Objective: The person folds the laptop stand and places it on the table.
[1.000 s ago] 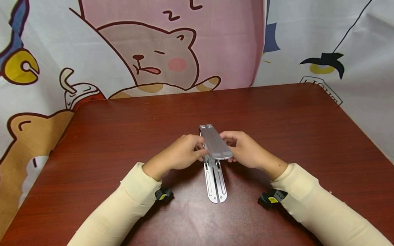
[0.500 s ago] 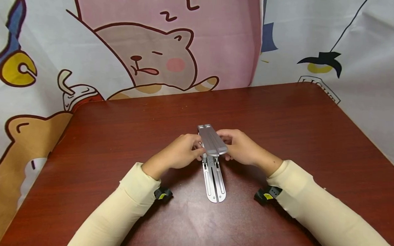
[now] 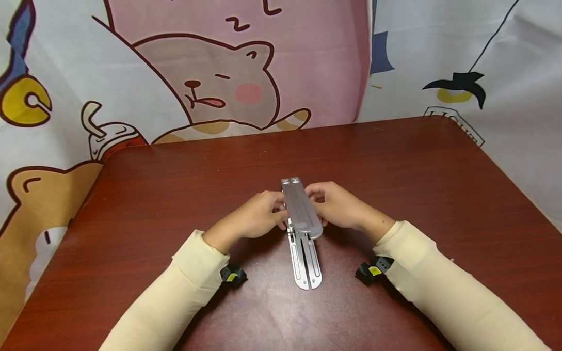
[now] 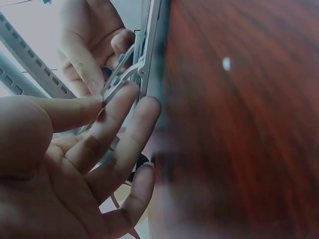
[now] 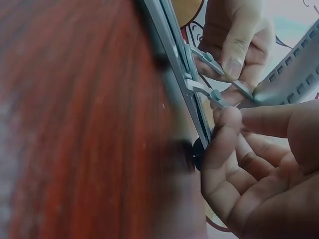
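Observation:
A silver folding laptop stand [image 3: 308, 267] lies lengthwise on the brown table, its two long base rails side by side toward me. Above them its grey top panel [image 3: 302, 207] covers the far part of the base. On the left side my left hand [image 3: 261, 216] pinches a thin metal support arm [image 4: 117, 82] between thumb and forefinger, other fingers spread beside the rail. Opposite it, my right hand [image 3: 340, 206] pinches the other support arm [image 5: 202, 89] with thumb and curled forefinger. Slots run along the raised panel's underside [image 5: 299, 69] in the right wrist view.
The dark red-brown table [image 3: 206, 178] spreads around the stand. Behind it hangs a cartoon-printed cloth [image 3: 210, 80]. Wrist cameras on black straps sit under both cream sleeves [image 3: 184, 280]. A small white speck [image 4: 226, 63] lies on the wood.
The panel's near end has shifted left, and now reaches lower over the base than half a second ago. My right hand has moved slightly left and away; the left has barely moved.

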Demonstrator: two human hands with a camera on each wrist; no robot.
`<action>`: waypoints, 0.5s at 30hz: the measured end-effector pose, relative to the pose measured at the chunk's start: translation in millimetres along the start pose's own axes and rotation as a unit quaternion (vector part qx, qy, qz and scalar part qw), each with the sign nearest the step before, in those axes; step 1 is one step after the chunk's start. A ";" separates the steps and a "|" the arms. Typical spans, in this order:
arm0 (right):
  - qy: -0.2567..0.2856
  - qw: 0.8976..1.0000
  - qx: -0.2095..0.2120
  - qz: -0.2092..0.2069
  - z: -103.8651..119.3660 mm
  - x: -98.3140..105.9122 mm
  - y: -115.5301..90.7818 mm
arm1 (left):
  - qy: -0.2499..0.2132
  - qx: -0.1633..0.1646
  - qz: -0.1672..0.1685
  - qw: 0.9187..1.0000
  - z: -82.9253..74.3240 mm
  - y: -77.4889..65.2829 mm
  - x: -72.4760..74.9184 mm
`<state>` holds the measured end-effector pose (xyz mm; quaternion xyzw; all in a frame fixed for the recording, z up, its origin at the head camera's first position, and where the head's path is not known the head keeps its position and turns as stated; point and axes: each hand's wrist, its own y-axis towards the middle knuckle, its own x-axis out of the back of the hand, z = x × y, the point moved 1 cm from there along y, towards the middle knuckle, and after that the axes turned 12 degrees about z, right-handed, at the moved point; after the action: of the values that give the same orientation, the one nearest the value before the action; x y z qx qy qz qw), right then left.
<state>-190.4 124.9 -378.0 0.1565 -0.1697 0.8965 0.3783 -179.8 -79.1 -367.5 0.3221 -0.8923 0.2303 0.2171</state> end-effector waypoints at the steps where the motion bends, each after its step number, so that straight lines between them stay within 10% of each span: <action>1: 0.004 1.000 -0.002 0.005 -1.1 0.3 1.0 | -0.004 -0.002 0.002 1.000 0.4 0.3 -0.2; 15: 0.000 0.996 -0.057 0.074 -8.7 4.1 4.0 | 0.080 0.056 -0.010 0.995 3.9 2.4 -2.1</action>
<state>-197.4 128.5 -384.8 0.1217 -0.2319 0.9107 0.3195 -180.9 -78.6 -372.4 0.3234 -0.8545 0.3025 0.2718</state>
